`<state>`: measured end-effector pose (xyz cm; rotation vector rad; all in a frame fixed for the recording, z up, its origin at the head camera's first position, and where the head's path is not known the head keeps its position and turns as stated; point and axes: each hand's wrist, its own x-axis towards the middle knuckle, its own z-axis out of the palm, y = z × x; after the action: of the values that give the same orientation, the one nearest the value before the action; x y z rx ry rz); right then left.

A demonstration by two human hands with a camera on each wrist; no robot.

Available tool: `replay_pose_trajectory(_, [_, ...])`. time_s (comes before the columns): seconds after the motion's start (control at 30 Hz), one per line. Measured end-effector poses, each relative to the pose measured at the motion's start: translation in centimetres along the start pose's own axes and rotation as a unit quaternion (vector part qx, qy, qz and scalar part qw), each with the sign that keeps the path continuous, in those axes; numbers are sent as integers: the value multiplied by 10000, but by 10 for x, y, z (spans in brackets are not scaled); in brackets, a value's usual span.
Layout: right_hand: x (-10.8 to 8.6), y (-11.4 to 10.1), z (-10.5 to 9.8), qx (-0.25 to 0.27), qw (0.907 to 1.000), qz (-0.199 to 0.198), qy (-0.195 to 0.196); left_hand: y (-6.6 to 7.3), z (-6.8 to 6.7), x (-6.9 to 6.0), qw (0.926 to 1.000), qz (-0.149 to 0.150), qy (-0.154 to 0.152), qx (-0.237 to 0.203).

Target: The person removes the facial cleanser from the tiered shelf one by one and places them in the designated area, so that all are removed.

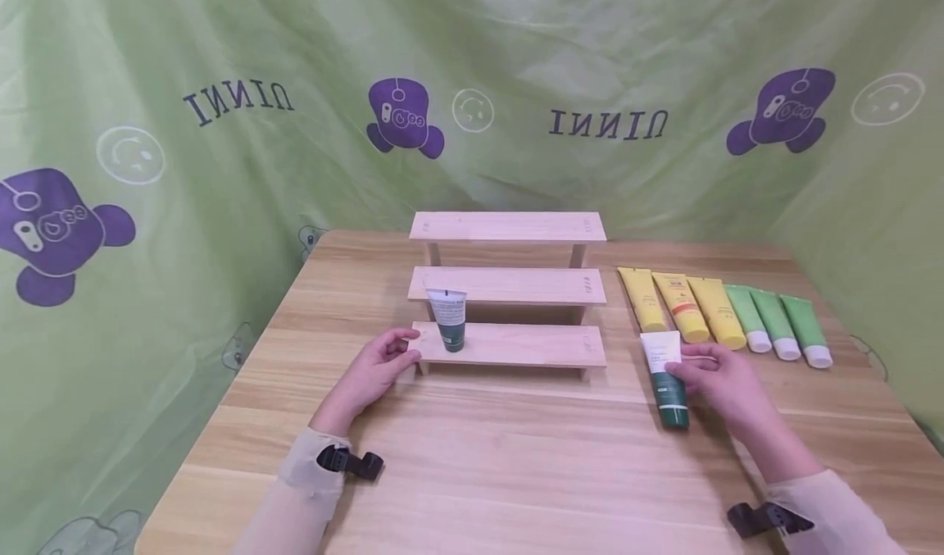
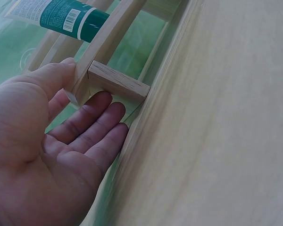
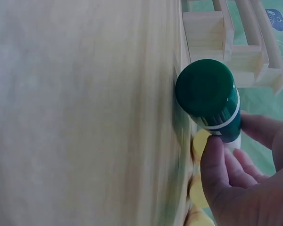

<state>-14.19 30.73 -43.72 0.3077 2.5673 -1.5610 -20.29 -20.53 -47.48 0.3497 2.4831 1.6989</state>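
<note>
A three-tier wooden display stand [image 1: 509,284] is on the table. My left hand [image 1: 374,368] holds the left end of its lowest step [image 1: 527,344]; in the left wrist view the thumb lies against the board [image 2: 80,77], while the other fingers reach under it. On that step, near its left end, a white-and-green squeeze tube [image 1: 450,321] stands on its cap. To the right of the stand, my right hand [image 1: 726,383] pinches a second white-and-green squeeze tube [image 1: 667,375] between thumb and fingers. Its dark green cap [image 3: 205,87] faces the camera in the right wrist view.
Three yellow tubes [image 1: 682,305] lie in a row at the table's right, beyond my right hand. Beside them are three green tubes with white caps [image 1: 770,317]. A green printed curtain [image 1: 516,47] hangs behind the wooden table [image 1: 501,473] and at its sides.
</note>
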Motion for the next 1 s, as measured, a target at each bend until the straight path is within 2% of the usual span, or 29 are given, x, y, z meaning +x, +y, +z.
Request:
replay_pose_trajectory(0.27, [4, 5, -6, -307, 9991, 201, -219, 1, 0, 0, 10000, 19, 29, 58])
replay_pose_trajectory(0.5, [3, 9, -10, -202, 9987, 125, -444, 2, 0, -1, 10000, 31, 20, 42])
replay_pose_trajectory(0.63, [-1, 9, -13, -313, 9982, 146, -486, 0, 1, -1, 10000, -22, -2, 15])
replay_pose_trajectory(0.8, [-8, 4, -18, -742, 9964, 91, -399, 1, 1, -1, 10000, -20, -2, -11])
replay_pose_trajectory(1.0, [-14, -6, -17, -980, 9947, -287, -91, 3, 0, -2, 10000, 24, 23, 65])
